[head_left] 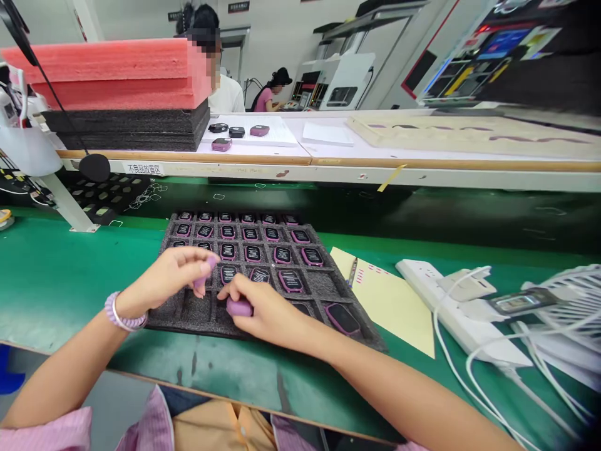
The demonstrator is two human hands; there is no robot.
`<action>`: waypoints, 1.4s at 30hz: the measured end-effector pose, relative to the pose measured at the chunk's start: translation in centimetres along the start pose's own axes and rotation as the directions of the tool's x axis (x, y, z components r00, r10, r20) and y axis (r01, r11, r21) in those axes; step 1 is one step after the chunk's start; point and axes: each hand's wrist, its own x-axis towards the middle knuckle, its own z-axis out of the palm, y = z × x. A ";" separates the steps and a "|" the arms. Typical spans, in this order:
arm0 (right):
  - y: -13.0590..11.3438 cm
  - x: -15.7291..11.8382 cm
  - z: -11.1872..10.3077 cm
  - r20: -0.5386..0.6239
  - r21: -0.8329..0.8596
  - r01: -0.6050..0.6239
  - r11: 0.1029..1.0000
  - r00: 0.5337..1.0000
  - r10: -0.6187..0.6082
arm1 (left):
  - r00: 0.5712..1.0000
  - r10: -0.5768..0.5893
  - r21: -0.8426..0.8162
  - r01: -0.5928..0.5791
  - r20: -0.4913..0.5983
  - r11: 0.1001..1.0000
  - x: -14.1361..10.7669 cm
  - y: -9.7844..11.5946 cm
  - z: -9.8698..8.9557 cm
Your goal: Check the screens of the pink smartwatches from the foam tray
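A dark foam tray [323, 285] with square pockets lies on the green mat; most pockets hold purple watch bodies [282, 254], screen down. My left hand [171, 275] pinches one purple watch body [205, 274] over the tray's near-left empty pockets. My right hand [263, 310] grips another purple watch body [238, 307] just above the tray's front row. One watch body [342, 318] lies face up in a near-right pocket.
A yellow paper sheet [389, 300] with a pen lies right of the tray. A white power strip [451, 307], cables and a small device sit farther right. Pink and black foam stacks [122, 94] stand on the raised shelf. Other people work behind it.
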 end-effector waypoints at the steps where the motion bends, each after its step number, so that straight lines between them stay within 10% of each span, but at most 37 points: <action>1: -0.3 0.5 -0.7 -0.013 0.193 -0.039 0.981 0.999 0.043 | 1.000 0.009 -0.183 -0.008 0.004 0.983 0.7 0.8 0.0; 4: -0.9 2.8 -3.3 -0.106 0.628 -0.069 0.775 0.979 0.174 | 0.996 0.070 -0.470 -0.090 -0.062 0.878 3.2 2.9 0.4; 9: -1.2 5.2 -6.4 -0.265 0.840 0.099 0.534 0.933 0.242 | 0.990 0.088 -0.459 -0.129 -0.109 0.879 6.4 4.6 2.0; 15: -0.7 4.3 -7.0 -0.260 0.793 0.113 0.598 0.951 0.165 | 0.922 0.233 -0.181 -0.298 -0.310 0.937 7.6 3.7 3.0; 23: 0.2 4.6 -7.2 -0.276 0.771 0.155 0.618 0.955 0.105 | 0.868 0.390 0.120 -0.371 -0.306 0.921 8.1 2.1 2.9; 42: 0.8 4.6 -7.1 -0.254 0.769 0.114 0.629 0.957 0.137 | 0.783 0.447 0.285 -0.352 -0.433 0.892 7.7 2.7 3.5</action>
